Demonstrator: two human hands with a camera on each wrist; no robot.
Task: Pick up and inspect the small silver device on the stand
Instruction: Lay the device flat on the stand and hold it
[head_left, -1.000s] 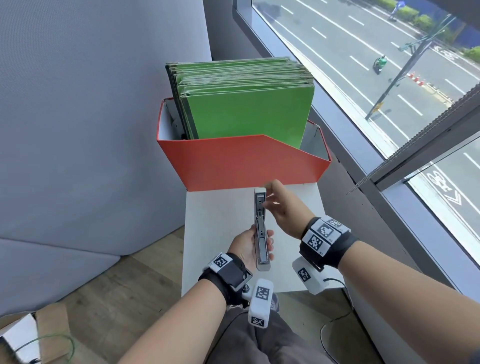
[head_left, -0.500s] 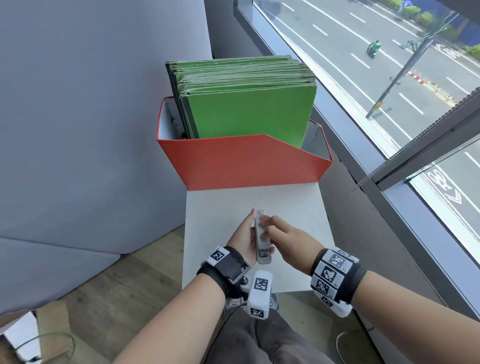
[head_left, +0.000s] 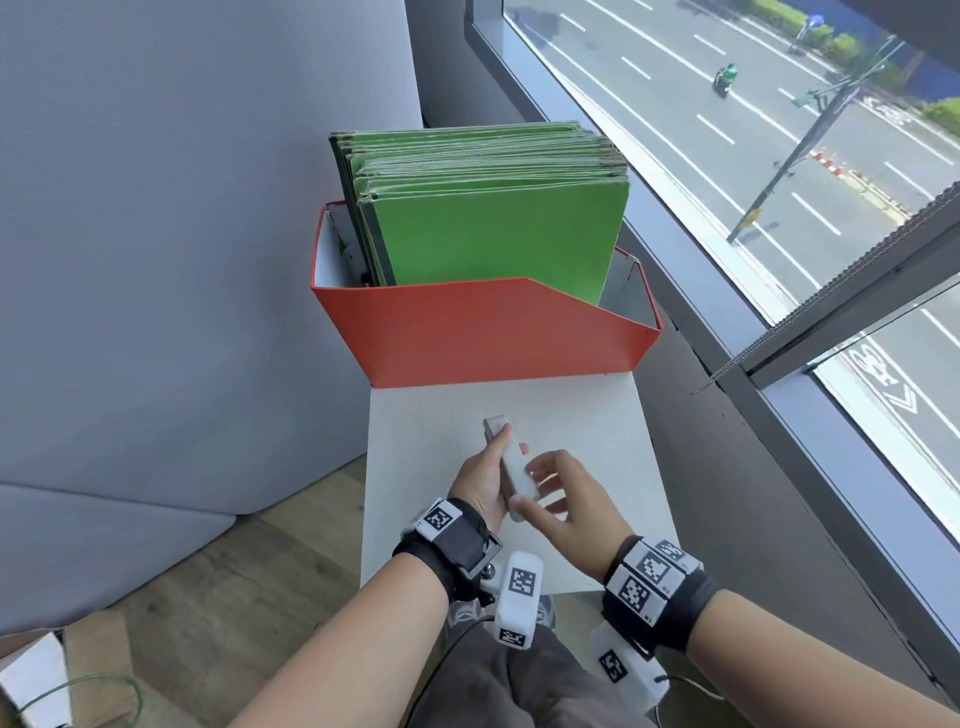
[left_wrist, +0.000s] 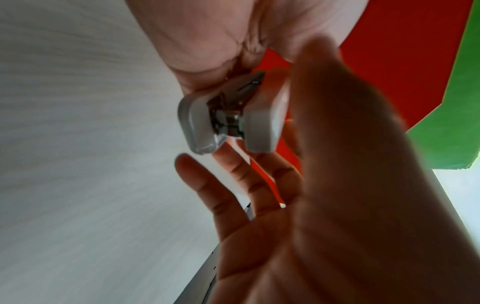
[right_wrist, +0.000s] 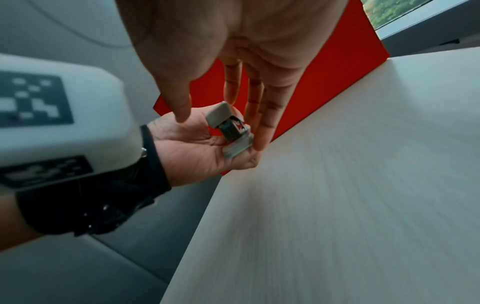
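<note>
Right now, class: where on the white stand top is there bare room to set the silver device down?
Bare patches on the stand top: the strip between the red box and the hands, and along both side edges. The near middle is crowded: left hand grips the silver device, right hand beside it.

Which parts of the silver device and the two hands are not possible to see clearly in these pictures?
- Silver device, head view: its near end and underside are covered by the left hand and right hand.
- Left wrist view: the right hand is blurred and hides the device's far half.
- Right wrist view: the inner metal parts are too small to read.
- Stand: its legs are out of sight.
</note>
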